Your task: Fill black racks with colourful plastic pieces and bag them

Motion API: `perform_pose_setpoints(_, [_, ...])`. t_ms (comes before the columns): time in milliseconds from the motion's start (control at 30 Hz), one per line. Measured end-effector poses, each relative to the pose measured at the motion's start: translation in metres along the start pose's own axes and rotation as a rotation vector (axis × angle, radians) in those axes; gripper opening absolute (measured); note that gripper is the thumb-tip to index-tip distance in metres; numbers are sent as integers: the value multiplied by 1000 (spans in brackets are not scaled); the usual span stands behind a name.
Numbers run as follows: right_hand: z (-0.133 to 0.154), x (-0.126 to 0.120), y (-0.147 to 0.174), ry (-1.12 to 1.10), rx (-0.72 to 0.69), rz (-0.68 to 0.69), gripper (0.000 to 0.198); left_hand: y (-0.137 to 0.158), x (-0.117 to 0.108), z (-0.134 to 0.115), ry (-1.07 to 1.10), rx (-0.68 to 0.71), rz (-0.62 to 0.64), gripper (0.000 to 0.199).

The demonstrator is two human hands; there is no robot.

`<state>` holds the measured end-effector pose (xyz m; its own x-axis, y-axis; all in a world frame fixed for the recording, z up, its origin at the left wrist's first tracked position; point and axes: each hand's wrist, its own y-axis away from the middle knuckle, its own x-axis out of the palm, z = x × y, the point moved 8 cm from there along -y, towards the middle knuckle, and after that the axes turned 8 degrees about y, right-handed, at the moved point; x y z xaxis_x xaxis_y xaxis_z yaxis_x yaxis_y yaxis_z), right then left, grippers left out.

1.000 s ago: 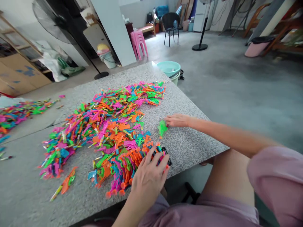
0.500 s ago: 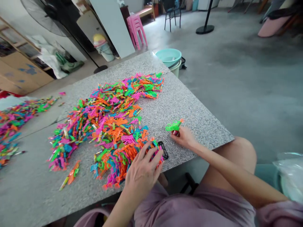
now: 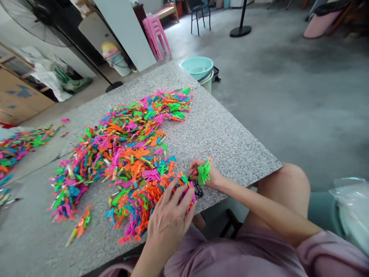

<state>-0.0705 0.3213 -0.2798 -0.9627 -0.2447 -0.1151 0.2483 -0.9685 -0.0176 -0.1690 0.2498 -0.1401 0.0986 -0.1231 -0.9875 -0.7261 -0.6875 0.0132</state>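
My left hand [image 3: 170,209] lies with its fingers apart on a tight row of small plastic toy guns [image 3: 147,202] in orange, pink, green and blue. At the right end of that row a black plastic frame [image 3: 198,189] shows, partly covered. My right hand [image 3: 213,176] is closed on a bright green toy gun [image 3: 204,172] with an orange tip, just above the black frame. Its fingertips are close to the row's end; whether they touch it I cannot tell.
A large heap of mixed toy guns [image 3: 127,134] spreads over the speckled stone table [image 3: 225,138]. Another heap [image 3: 25,144] lies at the left. A single orange and green piece [image 3: 82,225] lies near the front edge. Buckets [image 3: 198,67] stand beyond the right edge.
My right hand has moved left with the green toy gun, from the bare table to the row's end, and the toy has turned more upright. My left hand remains on the row.
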Motion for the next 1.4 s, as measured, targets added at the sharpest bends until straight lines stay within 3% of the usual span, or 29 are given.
perform_pose_setpoints(67, [4, 6, -10, 98, -21, 22, 28, 0, 0, 0, -4, 5, 0, 37])
perform_pose_setpoints(267, [31, 18, -13, 675, -165, 187, 37, -2, -1, -2, -12, 20, -14, 35])
perform_pose_setpoints(367, [41, 21, -14, 841, -180, 207, 28, -3, -3, -3, -18, 21, -42, 33])
perform_pose_setpoints(500, [46, 28, -26, 913, -211, 278, 18, -4, -6, -6, -67, 67, -72, 33])
perform_pose_setpoints(600, [47, 32, -38, 832, -317, 451, 13, -5, -5, -8, -66, 87, -19, 32])
perform_pose_setpoints(667, [52, 33, -48, 781, -416, 554, 23, -5, -5, -6, -54, 63, 7, 30])
perform_pose_setpoints(733, [61, 32, -69, 850, -498, 471, 34, -5, -5, -5, -47, 36, 20, 30])
perform_pose_setpoints(833, [78, 47, -104, 1111, -641, 225, 29, -3, -4, -5, -42, 23, 31, 30])
perform_pose_setpoints(933, [74, 85, -123, 1305, -795, 346, 27, -2, -4, -4, -29, 22, 38, 29])
perform_pose_setpoints(1000, [66, 86, -126, 1338, -824, 461, 27, -1, -3, -3, -13, 26, 40, 29])
perform_pose_setpoints(1100, [56, 37, -120, 1254, -700, 439, 22, -1, -3, -3, 16, 28, 28, 30])
perform_pose_setpoints(1200, [43, -41, -95, 1008, -326, 194, 10, -3, -3, -3, 34, 24, 11, 29])
perform_pose_setpoints(1267, [27, -74, -60, 753, -62, 26, 5, -4, -2, -3, 36, 20, -3, 28])
perform_pose_setpoints(1333, [12, -71, -16, 557, 81, -27, 10, -6, -3, -3, 32, 17, -22, 28])
perform_pose_setpoints(1400, [2, -44, 22, 395, 118, 2, 11, -7, -3, -4, 24, 16, -29, 28])
